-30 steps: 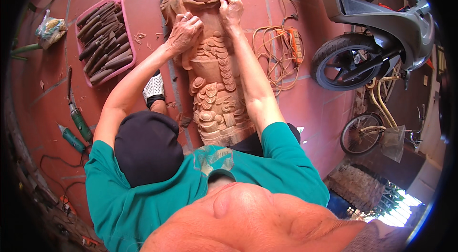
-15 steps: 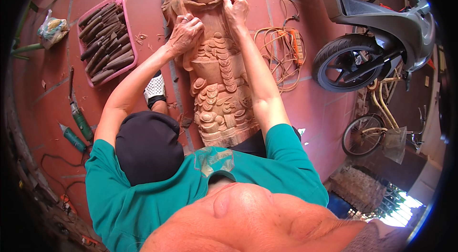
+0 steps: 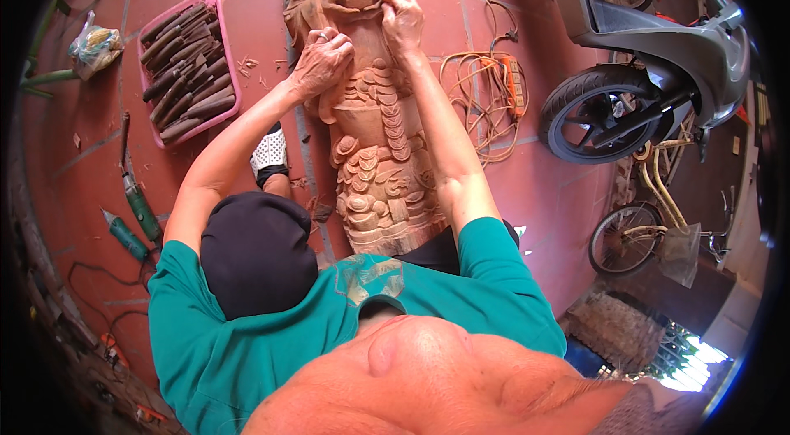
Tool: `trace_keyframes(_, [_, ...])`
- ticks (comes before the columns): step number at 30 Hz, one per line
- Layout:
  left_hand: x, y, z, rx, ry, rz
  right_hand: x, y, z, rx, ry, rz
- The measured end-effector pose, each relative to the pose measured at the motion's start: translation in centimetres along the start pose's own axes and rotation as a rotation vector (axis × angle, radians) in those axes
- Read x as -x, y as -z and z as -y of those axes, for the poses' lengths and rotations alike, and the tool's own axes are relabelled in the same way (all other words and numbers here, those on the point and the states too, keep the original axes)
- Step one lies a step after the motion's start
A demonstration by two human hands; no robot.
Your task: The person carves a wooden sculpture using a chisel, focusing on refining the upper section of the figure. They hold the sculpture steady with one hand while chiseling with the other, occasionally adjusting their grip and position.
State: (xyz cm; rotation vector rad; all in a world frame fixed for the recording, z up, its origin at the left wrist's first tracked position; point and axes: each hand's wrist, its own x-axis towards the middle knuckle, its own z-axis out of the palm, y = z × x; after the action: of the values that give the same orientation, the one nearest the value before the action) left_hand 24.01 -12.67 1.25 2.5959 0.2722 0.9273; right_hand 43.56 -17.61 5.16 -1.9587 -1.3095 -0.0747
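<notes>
A carved wooden statue lies lengthwise on the floor in front of me, its carved head at the far end and its base close to my body. On its left side, by the smooth upper part, rests my left hand with curled fingers and a ring on one of them. A little farther off, my right hand is pinched against the statue's right edge, near the carved hands. Whatever either hand grips is too small or too hidden to name.
Left of the statue, a pink basket holds several wood-handled tools, with wood chips beside it. Green power tools lie nearer me. On the right are an orange power strip with tangled cord, a motorbike and a bicycle.
My right hand has shifted slightly left and toward me along the statue's edge. My left hand stays at about the same spot. The whole view has moved a little.
</notes>
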Motion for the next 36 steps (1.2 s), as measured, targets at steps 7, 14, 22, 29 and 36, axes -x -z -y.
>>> trace_keyframes(7, [-0.1, 0.1, -0.1, -0.019, 0.004, 0.019, -0.3, -1.4, -1.2, 0.121, 0.150, -0.103])
trace_keyframes(14, [0.0, -0.4, 0.0, -0.029, 0.012, 0.001, 0.4, -1.6, -0.7, 0.079, 0.209, 0.098])
trace_keyframes(22, [0.1, 0.0, 0.0, -0.021, 0.024, 0.054, -1.1, 0.1, -0.8, 0.050, 0.104, 0.084])
trace_keyframes(29, [0.1, 0.0, -0.2, -0.019, -0.004, -0.003, -0.5, -2.6, -0.9, 0.297, 0.283, 0.099])
trace_keyframes(36, [0.1, 0.0, -0.2, -0.013, 0.005, 0.007, -0.9, -1.4, -0.5, -0.023, 0.090, 0.250])
